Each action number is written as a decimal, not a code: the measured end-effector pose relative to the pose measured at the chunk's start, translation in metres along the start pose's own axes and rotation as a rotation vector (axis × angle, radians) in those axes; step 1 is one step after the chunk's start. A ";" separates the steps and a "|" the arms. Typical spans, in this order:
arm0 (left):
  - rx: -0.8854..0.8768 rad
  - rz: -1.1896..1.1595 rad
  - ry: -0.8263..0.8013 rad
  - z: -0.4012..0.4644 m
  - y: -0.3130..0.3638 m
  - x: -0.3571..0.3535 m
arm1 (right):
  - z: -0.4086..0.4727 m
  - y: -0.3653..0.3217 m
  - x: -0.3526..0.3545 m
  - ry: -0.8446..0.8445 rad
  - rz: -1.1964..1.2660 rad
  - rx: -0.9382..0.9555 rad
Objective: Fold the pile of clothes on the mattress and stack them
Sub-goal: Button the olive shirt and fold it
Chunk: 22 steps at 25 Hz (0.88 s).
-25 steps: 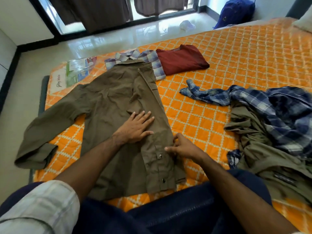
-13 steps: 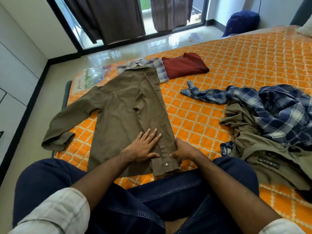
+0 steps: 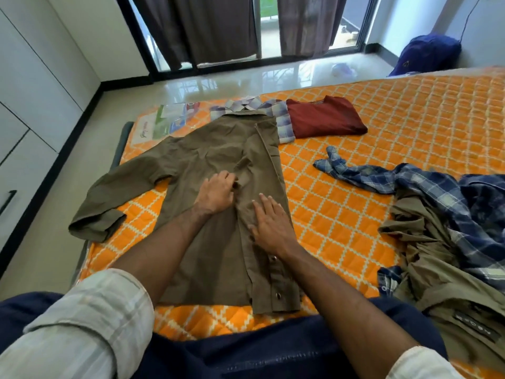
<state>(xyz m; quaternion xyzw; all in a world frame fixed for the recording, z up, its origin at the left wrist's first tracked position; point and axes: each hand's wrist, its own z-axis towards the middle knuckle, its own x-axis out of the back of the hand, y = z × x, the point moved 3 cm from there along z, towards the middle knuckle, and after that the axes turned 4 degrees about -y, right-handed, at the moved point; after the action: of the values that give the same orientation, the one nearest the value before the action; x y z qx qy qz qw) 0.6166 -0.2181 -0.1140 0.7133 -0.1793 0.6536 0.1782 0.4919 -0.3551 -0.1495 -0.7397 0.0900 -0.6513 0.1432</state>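
**Olive shirt half folded, sleeve still to come**

Head view: an olive shirt [image 3: 218, 214] lies spread on the orange mattress [image 3: 410, 127], collar away from the person, its right side already turned in along the button strip. The left hand [image 3: 217, 194] rests on the middle of the shirt with fingers curled, seemingly pinching a ridge of cloth, though the fingertips are hard to make out. The right hand [image 3: 270, 224] lies flat with straight fingers on the folded-in panel, pressing it down. The step in hand looks like smoothing this first fold. Next, the outstretched sleeve [image 3: 114, 198] at the mattress edge would need bringing across the body.

A folded plaid shirt [image 3: 282, 119] and a folded maroon top [image 3: 325, 117] sit beyond the collar, touching each other. The unfolded pile [image 3: 451, 214] of blue plaid and khaki garments lies to the right, partly cut off by the frame, so how many pieces remain cannot be told.
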 end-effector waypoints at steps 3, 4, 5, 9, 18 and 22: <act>-0.044 0.031 0.038 0.039 -0.017 -0.003 | 0.057 0.014 0.008 0.053 0.027 0.018; -0.105 0.077 0.065 0.051 -0.021 -0.011 | 0.077 0.022 0.010 0.069 0.029 0.020; -0.176 0.128 0.108 0.059 -0.025 -0.017 | 0.098 0.029 0.013 0.089 0.042 0.025; -0.473 0.209 0.325 0.074 -0.043 -0.036 | 0.176 0.043 0.017 0.141 0.079 0.170; -0.582 -0.065 0.314 0.101 -0.066 -0.057 | 0.235 0.073 -0.014 0.098 -0.134 -0.063; -0.669 -0.154 0.136 0.100 -0.069 -0.048 | 0.257 0.077 0.001 0.110 -0.070 -0.178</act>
<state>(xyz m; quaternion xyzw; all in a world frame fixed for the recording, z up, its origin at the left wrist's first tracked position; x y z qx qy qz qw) 0.7334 -0.2056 -0.1719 0.5818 -0.3171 0.5892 0.4624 0.7499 -0.4039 -0.2027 -0.7154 0.1293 -0.6848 0.0492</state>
